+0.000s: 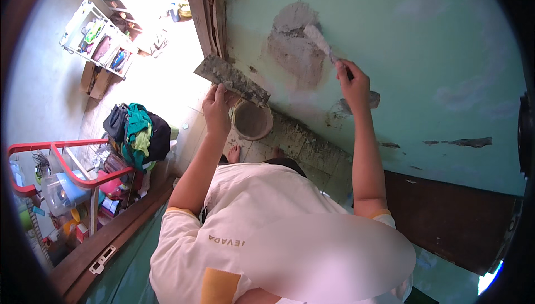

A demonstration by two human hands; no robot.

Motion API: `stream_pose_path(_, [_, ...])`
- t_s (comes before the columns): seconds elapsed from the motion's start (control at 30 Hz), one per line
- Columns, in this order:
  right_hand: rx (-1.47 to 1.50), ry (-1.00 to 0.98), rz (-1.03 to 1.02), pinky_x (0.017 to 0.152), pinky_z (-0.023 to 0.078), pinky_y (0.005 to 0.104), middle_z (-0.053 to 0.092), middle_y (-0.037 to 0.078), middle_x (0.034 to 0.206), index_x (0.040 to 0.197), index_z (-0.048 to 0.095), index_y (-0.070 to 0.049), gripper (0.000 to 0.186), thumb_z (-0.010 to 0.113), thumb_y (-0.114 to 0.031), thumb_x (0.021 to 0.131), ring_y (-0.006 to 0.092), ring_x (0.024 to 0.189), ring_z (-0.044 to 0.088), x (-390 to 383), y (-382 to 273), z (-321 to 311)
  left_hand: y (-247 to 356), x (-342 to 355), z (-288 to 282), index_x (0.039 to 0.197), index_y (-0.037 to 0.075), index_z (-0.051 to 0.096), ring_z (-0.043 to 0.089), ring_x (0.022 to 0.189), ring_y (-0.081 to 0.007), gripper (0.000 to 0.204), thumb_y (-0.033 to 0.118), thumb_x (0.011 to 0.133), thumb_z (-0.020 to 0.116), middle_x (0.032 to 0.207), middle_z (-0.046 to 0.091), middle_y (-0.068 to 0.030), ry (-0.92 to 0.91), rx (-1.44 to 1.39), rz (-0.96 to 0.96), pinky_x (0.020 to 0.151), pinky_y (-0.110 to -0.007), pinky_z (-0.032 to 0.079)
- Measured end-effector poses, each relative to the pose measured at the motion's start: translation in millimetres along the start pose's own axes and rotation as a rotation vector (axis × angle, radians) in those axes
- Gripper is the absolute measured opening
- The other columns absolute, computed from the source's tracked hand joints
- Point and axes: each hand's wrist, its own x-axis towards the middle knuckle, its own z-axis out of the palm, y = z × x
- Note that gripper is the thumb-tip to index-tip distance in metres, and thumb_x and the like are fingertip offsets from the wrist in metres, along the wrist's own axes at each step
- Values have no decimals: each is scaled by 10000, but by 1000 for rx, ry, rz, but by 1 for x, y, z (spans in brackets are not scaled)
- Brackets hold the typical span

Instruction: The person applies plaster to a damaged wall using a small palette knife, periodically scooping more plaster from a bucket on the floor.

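Observation:
My right hand (pixel 350 83) grips a putty knife (pixel 316 37), whose pale, coated blade is at a rough grey plaster patch (pixel 291 64) on the mint-green wall (pixel 423 58). My left hand (pixel 216 103) holds a wide, flat metal trowel (pixel 229 78), speckled with grey plaster, just left of and below the patch. Below the trowel, a round bucket (pixel 252 119) stands on the tiled floor, its inside coated grey. More damaged spots with flaked paint (pixel 465 142) show lower on the wall.
A wooden post (pixel 198 3) edges the bright opening. Shelving (pixel 97 42), a cardboard box (pixel 95 81), piled clothes (pixel 139 134) and a red-framed rack (pixel 78 178) of housewares stand at the left. A dark brown panel (pixel 446 220) is at the lower right. My bare feet show near the bucket.

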Motion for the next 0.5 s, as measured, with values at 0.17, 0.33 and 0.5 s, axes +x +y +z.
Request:
stream_pose_path(0.17, [7, -38, 38, 621, 456, 267, 596, 6, 709, 1119, 720, -48, 313, 642, -326, 998, 88, 647, 518, -14, 9, -5, -12, 6, -13, 1226, -93, 558, 669, 932, -211, 328, 158, 1015, 560, 1049, 659, -131, 8, 25, -11, 810, -352, 588])
stream_pose_path(0.33, [-62, -346, 168, 689, 508, 319, 668, 64, 778, 1193, 670, -57, 353, 647, -342, 987, 154, 713, 621, -60, 63, 30, -42, 12, -56, 1118, -35, 615, 690, 889, -183, 220, 156, 1039, 539, 1032, 687, -114, 150, 18, -15, 781, -339, 611])
stream_pose_path(0.5, [-83, -669, 416, 751, 540, 449, 710, 201, 929, 1106, 644, -33, 314, 619, -319, 979, 372, 863, 695, -120, 126, 121, -83, 0, -104, 1096, -24, 617, 684, 870, -174, 203, 153, 1035, 539, 1010, 681, -94, 320, 69, -75, 774, -330, 607])
